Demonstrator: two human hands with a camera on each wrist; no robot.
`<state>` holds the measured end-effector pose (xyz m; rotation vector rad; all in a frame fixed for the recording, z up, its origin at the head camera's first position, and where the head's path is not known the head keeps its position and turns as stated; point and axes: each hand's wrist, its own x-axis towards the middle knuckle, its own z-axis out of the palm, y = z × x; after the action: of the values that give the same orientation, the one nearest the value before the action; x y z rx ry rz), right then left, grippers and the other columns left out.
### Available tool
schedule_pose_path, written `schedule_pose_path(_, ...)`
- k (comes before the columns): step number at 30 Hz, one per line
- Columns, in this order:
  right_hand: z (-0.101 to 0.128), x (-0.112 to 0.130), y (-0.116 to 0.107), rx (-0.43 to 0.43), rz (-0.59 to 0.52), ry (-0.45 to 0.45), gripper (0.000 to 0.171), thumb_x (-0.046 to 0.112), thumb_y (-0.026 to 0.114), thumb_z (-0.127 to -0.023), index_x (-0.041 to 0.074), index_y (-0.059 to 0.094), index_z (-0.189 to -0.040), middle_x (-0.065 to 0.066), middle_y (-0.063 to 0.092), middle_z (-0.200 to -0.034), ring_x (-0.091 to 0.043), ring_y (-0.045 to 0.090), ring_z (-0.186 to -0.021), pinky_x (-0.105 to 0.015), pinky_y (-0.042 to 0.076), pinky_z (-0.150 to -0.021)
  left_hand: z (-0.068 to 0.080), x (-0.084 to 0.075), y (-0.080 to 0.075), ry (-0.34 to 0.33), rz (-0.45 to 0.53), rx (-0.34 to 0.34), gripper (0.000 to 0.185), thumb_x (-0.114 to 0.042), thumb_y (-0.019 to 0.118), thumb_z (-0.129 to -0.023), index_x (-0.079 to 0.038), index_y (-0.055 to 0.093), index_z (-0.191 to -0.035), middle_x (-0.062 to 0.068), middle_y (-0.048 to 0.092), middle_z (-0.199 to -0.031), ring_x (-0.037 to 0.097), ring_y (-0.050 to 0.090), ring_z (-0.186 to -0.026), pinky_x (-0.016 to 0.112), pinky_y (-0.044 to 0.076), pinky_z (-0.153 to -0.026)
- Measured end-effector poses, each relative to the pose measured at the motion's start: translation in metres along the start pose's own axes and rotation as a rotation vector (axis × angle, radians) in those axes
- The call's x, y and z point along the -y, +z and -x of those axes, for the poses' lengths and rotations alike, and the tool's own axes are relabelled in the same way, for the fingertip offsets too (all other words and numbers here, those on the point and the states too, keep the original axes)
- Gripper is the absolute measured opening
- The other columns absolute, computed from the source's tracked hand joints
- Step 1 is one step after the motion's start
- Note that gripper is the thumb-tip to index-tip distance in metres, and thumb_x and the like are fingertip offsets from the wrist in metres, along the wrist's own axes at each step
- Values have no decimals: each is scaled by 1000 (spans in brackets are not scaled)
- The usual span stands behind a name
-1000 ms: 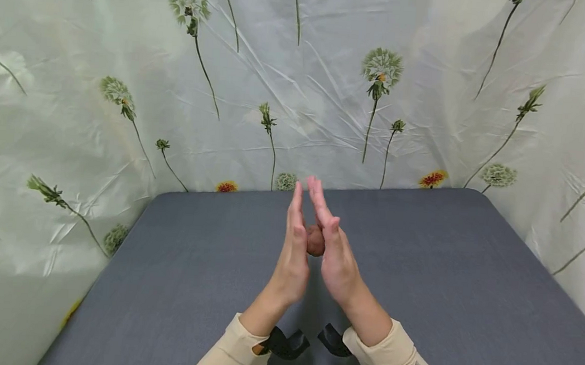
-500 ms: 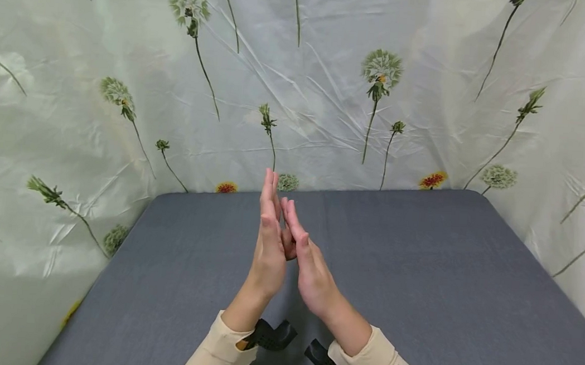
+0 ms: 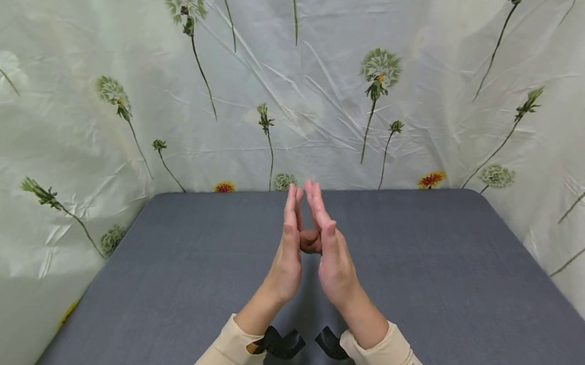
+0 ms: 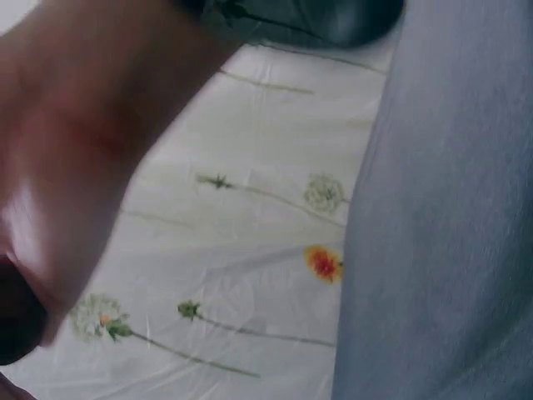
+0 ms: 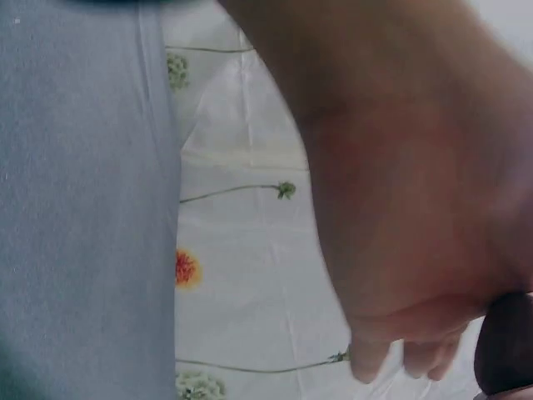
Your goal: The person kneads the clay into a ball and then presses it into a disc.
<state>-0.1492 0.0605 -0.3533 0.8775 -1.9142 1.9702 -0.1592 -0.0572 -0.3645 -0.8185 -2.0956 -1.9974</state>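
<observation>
A small brown lump (image 3: 311,242), rounded like a ball of modelling clay, is pressed between my two palms in the head view. My left hand (image 3: 286,260) stands on its left with straight fingers pointing up and away. Opposite it, my right hand (image 3: 336,263) lies flat against the lump's right side, fingers also straight. The fingertips lean toward each other with a narrow gap. Dark in both wrist views, the lump shows at the lower edge beside each palm; much of its surface is hidden by the hands.
Below the hands is a grey cloth-covered table (image 3: 192,265) with rounded far corners. A whitish curtain (image 3: 318,95) printed with dandelions hangs behind and to both sides. Black wrist-camera mounts (image 3: 285,344) sit at both cuffs.
Both hands shift left, then back right, the left hand sliding forward and back against the right. The brown lump stays between the palms and now looks longer sideways than a second ago.
</observation>
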Motion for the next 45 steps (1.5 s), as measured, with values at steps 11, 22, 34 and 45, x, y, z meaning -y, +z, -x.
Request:
schedule_pose_path(11, 5, -17, 16, 84, -26, 55, 74, 54, 4, -116, 7, 0, -172, -9, 12, -182, -31, 10, -169, -11, 17, -127, -4, -25, -11, 113, -34, -100, 94, -83, 7, -102, -24, -9, -174, 0, -3, -183, 21, -4, -170, 62, 5, -134)
schedule_pose_path(22, 14, -5, 30, 70, 36, -18, 71, 51, 7, -117, 6, 15, -172, -9, 14, -182, -26, 1, -170, -19, 6, -133, -8, -12, -24, 29, 13, -152, 96, -88, 13, -99, -31, -7, -174, -4, 4, -182, 6, 61, -122, 19, 48, -72)
schedule_pose_path(34, -4, -8, -4, -25, -15, 34, 86, 68, 8, -111, 8, 7, -173, -7, 14, -182, -29, 13, -168, -13, 24, -125, 5, -9, 10, 51, -39, -16, 77, -71, 3, -109, -30, -10, -173, -1, -2, -182, 11, 41, -151, 22, 40, -110)
schedule_pose_path(45, 11, -10, 29, 75, 5, 16, 71, 50, 7, -118, 4, 9, -172, -6, 13, -182, -21, 10, -169, -15, 18, -129, -5, -19, -19, 37, 8, -146, 99, -91, 11, -97, -30, -7, -174, -3, 4, -182, 21, 5, -170, 60, 19, -131)
